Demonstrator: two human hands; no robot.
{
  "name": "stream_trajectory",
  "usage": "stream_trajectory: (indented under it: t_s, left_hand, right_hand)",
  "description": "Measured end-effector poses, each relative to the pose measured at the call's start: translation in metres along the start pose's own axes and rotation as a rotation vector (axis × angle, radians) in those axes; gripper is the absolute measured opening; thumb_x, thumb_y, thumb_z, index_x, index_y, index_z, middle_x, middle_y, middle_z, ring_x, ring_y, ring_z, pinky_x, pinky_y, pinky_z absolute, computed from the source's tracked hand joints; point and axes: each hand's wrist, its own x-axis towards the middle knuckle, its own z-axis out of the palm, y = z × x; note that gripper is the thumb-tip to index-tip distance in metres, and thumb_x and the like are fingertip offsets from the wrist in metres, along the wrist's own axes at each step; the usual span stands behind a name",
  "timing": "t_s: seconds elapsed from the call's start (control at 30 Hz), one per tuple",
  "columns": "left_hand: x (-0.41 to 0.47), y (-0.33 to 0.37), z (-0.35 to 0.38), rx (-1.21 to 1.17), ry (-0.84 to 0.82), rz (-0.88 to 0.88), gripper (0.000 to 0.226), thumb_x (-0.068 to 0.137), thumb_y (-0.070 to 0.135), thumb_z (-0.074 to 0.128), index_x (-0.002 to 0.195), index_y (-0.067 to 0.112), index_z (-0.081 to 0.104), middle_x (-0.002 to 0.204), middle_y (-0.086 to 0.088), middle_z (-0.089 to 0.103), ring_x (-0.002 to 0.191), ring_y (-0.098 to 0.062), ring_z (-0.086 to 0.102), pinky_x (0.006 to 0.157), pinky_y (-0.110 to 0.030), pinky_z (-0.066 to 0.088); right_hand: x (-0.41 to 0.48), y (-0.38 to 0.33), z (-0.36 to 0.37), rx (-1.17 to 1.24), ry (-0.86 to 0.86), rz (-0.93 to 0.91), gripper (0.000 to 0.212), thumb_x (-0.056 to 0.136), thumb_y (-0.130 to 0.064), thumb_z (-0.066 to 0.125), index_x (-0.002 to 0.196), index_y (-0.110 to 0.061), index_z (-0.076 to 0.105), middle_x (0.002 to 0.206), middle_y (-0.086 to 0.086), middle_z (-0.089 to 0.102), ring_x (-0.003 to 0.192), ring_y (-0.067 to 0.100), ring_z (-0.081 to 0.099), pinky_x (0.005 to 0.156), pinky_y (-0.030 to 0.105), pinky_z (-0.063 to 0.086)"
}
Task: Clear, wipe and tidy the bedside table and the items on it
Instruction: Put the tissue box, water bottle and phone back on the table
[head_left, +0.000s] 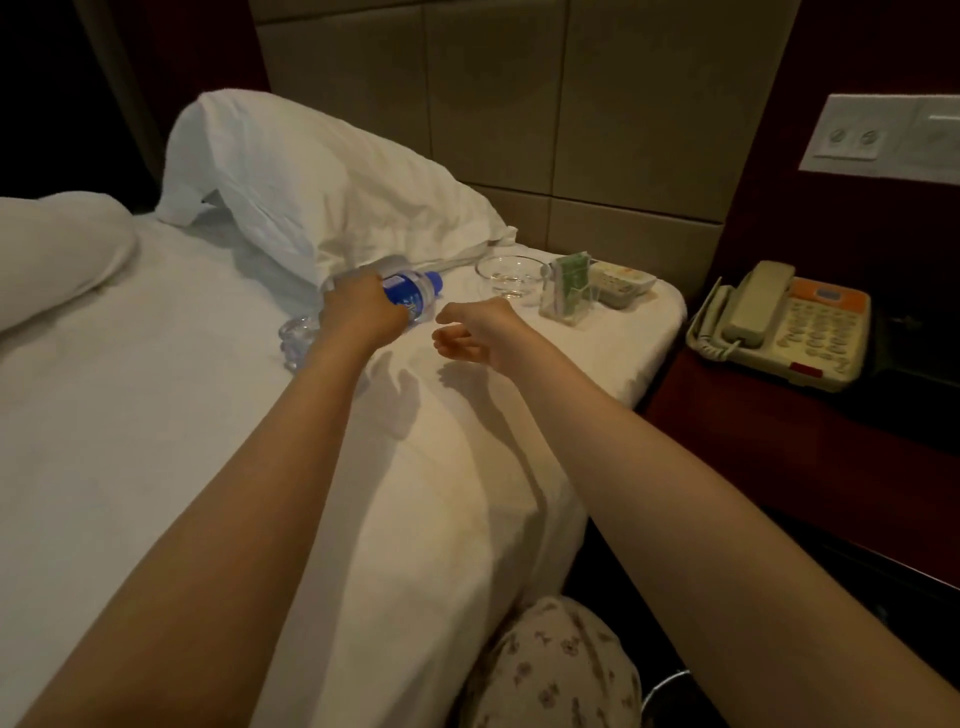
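Forearms (291, 467) reach over the bed (156, 415) edge: left hand (363, 314) grips the lying bottle (413, 293), right hand (472, 338) hangs slack, seemingly empty.

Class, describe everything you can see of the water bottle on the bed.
The water bottle is clear plastic with a blue screw cap and a blue label with white print too blurred to read. It lies on its side on the white bed sheet, with its cap pointing towards the glass bowl and its ribbed clear base at the other end. The left hand grips its middle from above and hides most of the body.
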Motion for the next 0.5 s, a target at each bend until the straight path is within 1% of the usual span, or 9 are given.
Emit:
stream_trajectory:
  t_s: [0.07,0.13,0.17,0.23,0.27,0.33,0.4,0.43,0.5]
  left_hand:
    - [0.009,-0.012,0.000,0.071,-0.019,-0.040,0.057,0.086,0.025,0.058,0.138,0.009,0.041,0.136,-0.019,0.046,0.125,-0.037,0.045,0.100,-0.040,0.039]
    - [0.017,-0.023,-0.001,0.124,-0.042,-0.084,0.061,0.087,0.032,0.057,0.140,0.011,0.037,0.138,-0.018,0.044,0.127,-0.037,0.042,0.103,-0.042,0.035]
    - [0.020,-0.027,-0.001,0.131,-0.048,-0.105,0.060,0.088,0.036,0.055,0.141,0.012,0.036,0.138,-0.018,0.043,0.128,-0.037,0.040,0.104,-0.042,0.033]
    - [0.027,-0.035,-0.002,0.120,-0.058,-0.131,0.059,0.093,0.047,0.045,0.140,0.012,0.037,0.139,-0.017,0.043,0.129,-0.036,0.039,0.105,-0.042,0.030]
    - [0.031,-0.038,0.000,0.113,-0.068,-0.143,0.061,0.094,0.052,0.039,0.140,0.012,0.037,0.141,-0.017,0.042,0.130,-0.036,0.039,0.105,-0.043,0.029]
    - [0.040,-0.047,0.003,0.103,-0.089,-0.168,0.065,0.094,0.058,0.031,0.141,0.013,0.036,0.143,-0.015,0.042,0.131,-0.036,0.038,0.107,-0.045,0.026]
    - [0.048,-0.052,0.005,0.110,-0.096,-0.188,0.065,0.094,0.059,0.030,0.141,0.015,0.036,0.142,-0.015,0.043,0.131,-0.036,0.038,0.107,-0.045,0.026]
    - [0.051,-0.053,0.006,0.122,-0.091,-0.200,0.064,0.094,0.058,0.031,0.141,0.016,0.037,0.142,-0.014,0.043,0.130,-0.035,0.038,0.107,-0.044,0.026]
    - [0.052,-0.049,0.008,0.176,-0.062,-0.212,0.060,0.095,0.054,0.032,0.140,0.014,0.038,0.141,-0.014,0.043,0.131,-0.034,0.036,0.107,-0.043,0.025]
  right_hand:
    - [0.008,0.005,0.014,0.039,-0.041,0.036,0.031,0.089,-0.008,0.059,0.116,0.005,0.051,0.081,0.016,0.060,0.061,0.019,0.058,0.058,0.029,0.056]
    - [0.017,0.009,0.029,0.106,-0.068,0.051,0.029,0.091,-0.011,0.056,0.116,0.003,0.051,0.077,0.012,0.055,0.061,0.019,0.056,0.066,0.033,0.057]
    - [0.021,0.010,0.036,0.133,-0.079,0.059,0.028,0.092,-0.011,0.055,0.116,0.002,0.051,0.076,0.011,0.052,0.062,0.020,0.055,0.068,0.032,0.057]
    - [0.029,0.011,0.051,0.172,-0.106,0.093,0.026,0.093,-0.012,0.052,0.116,0.000,0.049,0.078,0.012,0.050,0.062,0.021,0.053,0.060,0.027,0.055]
    - [0.035,0.011,0.057,0.190,-0.120,0.112,0.024,0.093,-0.012,0.053,0.114,-0.001,0.049,0.078,0.013,0.051,0.062,0.021,0.053,0.060,0.026,0.055]
    - [0.045,0.010,0.068,0.240,-0.129,0.144,0.028,0.092,-0.014,0.055,0.115,0.001,0.050,0.076,0.014,0.053,0.062,0.022,0.054,0.074,0.030,0.052]
    - [0.054,0.007,0.076,0.256,-0.114,0.152,0.040,0.092,-0.017,0.057,0.128,-0.001,0.048,0.078,0.014,0.056,0.065,0.024,0.055,0.082,0.034,0.050]
    - [0.055,0.004,0.080,0.262,-0.115,0.159,0.044,0.092,-0.019,0.058,0.131,-0.002,0.047,0.082,0.015,0.058,0.071,0.026,0.058,0.087,0.035,0.049]
    - [0.058,0.000,0.086,0.268,-0.112,0.188,0.049,0.091,-0.024,0.060,0.132,-0.002,0.046,0.105,0.018,0.062,0.100,0.030,0.062,0.096,0.036,0.047]
